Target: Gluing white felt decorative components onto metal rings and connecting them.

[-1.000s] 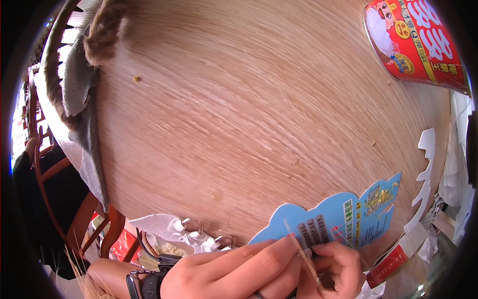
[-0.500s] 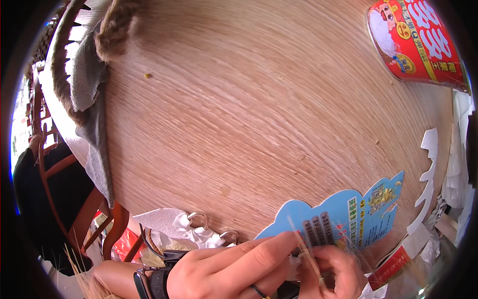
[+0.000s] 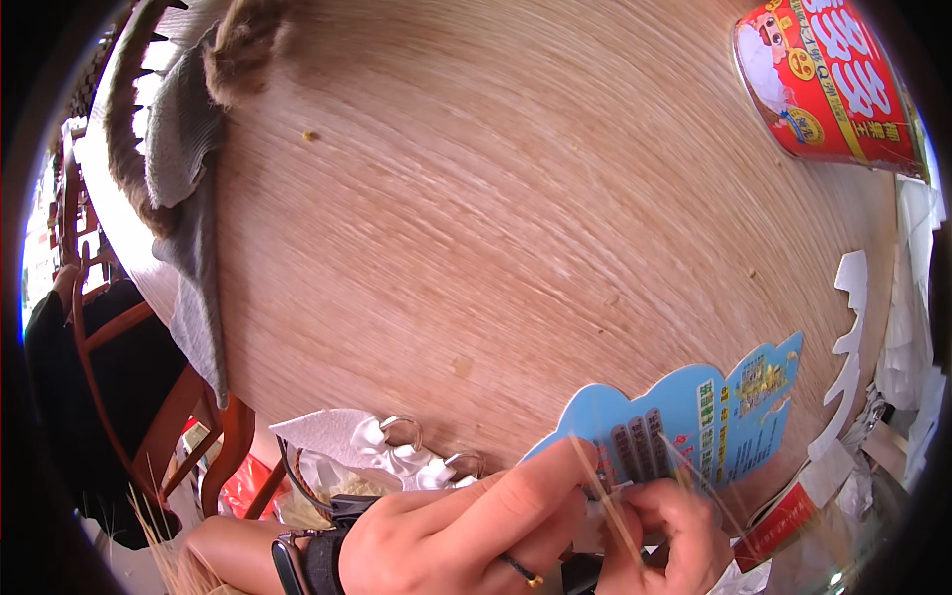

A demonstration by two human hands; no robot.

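Note:
My left hand [image 3: 456,540], with a dark watch [image 3: 290,560] on its wrist, is closed low in the middle of the view. My right hand [image 3: 679,535] is right beside it, its fingers curled in a pinch. Thin tan straw-like strands [image 3: 617,508] run between the fingertips and fan up past my right hand. Something whitish and small shows between the hands; its kind is hidden by the fingers. Just beyond the fingers lies a blue scallop-edged printed card [image 3: 734,436], partly covered by my left hand.
A red can [image 3: 828,84] stands at the far right of the wooden table [image 3: 446,248]. Grey cloth with brown fur trim [image 3: 183,238] lies on the left. White fabric with metal rings [image 3: 397,446] is near my left hand. A jagged white strip [image 3: 848,337] lies right. More tan strands [image 3: 159,545] stand lower left.
Both hands stay close together, with only slight finger movement. The strands at the fingertips have shifted and spread a little. The view has moved slightly.

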